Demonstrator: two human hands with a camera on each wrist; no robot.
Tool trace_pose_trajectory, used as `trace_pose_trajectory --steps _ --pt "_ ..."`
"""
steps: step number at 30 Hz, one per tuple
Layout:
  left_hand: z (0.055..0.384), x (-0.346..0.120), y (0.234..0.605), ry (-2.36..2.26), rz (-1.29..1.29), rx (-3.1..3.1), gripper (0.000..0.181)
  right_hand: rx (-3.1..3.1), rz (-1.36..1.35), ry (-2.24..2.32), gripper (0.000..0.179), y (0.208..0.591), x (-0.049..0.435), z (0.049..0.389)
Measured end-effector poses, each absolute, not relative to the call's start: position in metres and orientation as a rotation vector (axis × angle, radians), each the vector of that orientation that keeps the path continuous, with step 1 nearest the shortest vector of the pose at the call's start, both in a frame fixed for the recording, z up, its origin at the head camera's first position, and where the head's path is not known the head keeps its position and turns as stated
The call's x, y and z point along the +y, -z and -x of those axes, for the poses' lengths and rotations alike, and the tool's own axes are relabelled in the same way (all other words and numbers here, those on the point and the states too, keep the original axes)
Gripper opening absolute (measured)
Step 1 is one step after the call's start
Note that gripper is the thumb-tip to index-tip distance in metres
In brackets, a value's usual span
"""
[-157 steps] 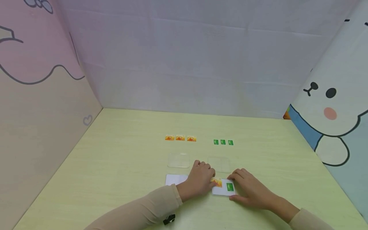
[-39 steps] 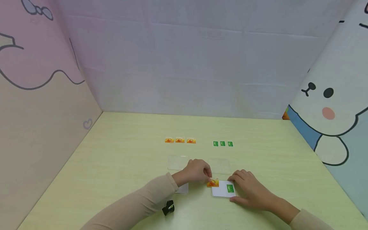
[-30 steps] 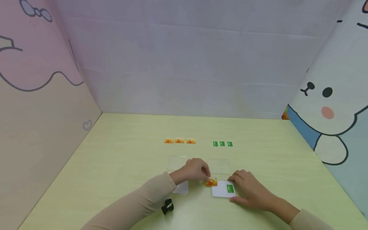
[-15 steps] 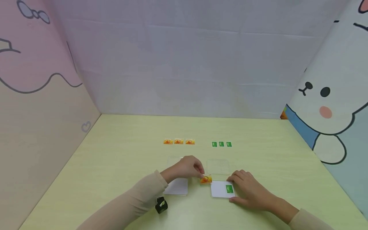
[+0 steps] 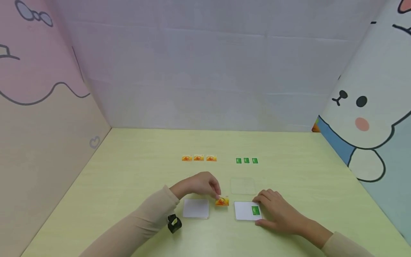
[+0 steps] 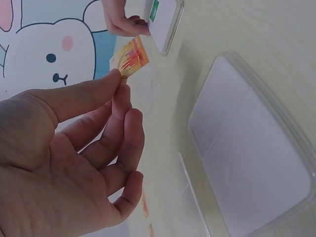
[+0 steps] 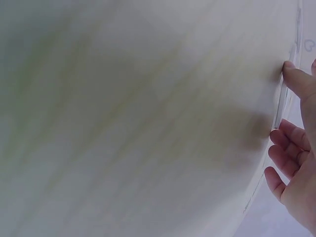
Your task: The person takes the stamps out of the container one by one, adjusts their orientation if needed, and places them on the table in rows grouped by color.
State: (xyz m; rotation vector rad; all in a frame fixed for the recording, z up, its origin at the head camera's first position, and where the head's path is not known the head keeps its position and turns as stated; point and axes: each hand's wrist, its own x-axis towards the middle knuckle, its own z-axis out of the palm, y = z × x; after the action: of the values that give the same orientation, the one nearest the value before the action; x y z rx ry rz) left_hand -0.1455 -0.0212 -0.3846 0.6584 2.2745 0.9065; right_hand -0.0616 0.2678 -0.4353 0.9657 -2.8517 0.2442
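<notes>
My left hand point(image 5: 203, 185) pinches an orange-and-yellow stamp point(image 5: 222, 201) by its edge between thumb and fingertips. In the left wrist view the stamp point(image 6: 132, 58) juts out beyond the thumb, held above the table. It hangs in the gap between two shallow clear boxes with white insides. The left box point(image 5: 196, 208) bears no stamp; the right box point(image 5: 244, 211) has a green stamp point(image 5: 255, 210) near its right end. My right hand point(image 5: 278, 213) holds that right box across its short end, thumb at the near corner and fingers at the far one.
Farther back lie three orange stamps point(image 5: 198, 158) in a row and three green stamps point(image 5: 246, 160) to their right. A clear plastic lid point(image 5: 243, 186) lies behind the right box. Another clear lid point(image 6: 183, 200) is mostly hidden behind my left hand in the head view.
About five seconds ago the orange stamp was over the right box beside the green one. My left hand has drawn it off leftward into the gap. The right hand stays on its box.
</notes>
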Motion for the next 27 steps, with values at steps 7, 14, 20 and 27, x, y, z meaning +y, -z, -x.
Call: trace_pose_trajectory --steps 7,14,20,27 --pt "0.148 -0.028 0.379 -0.861 -0.676 2.262 0.005 -2.810 -0.984 -0.246 0.052 0.437 0.269 0.063" --pt "0.152 -0.036 0.376 -0.828 -0.646 2.271 0.004 -2.759 -1.005 -0.251 0.051 0.438 0.270 0.063" --pt "0.156 -0.042 0.375 -0.819 -0.642 2.293 0.005 -2.777 -0.995 -0.252 0.051 0.439 0.269 0.063" --pt "0.158 -0.048 0.375 -0.813 -0.618 2.308 0.006 -2.767 -0.986 -0.244 0.051 0.439 0.269 0.062"
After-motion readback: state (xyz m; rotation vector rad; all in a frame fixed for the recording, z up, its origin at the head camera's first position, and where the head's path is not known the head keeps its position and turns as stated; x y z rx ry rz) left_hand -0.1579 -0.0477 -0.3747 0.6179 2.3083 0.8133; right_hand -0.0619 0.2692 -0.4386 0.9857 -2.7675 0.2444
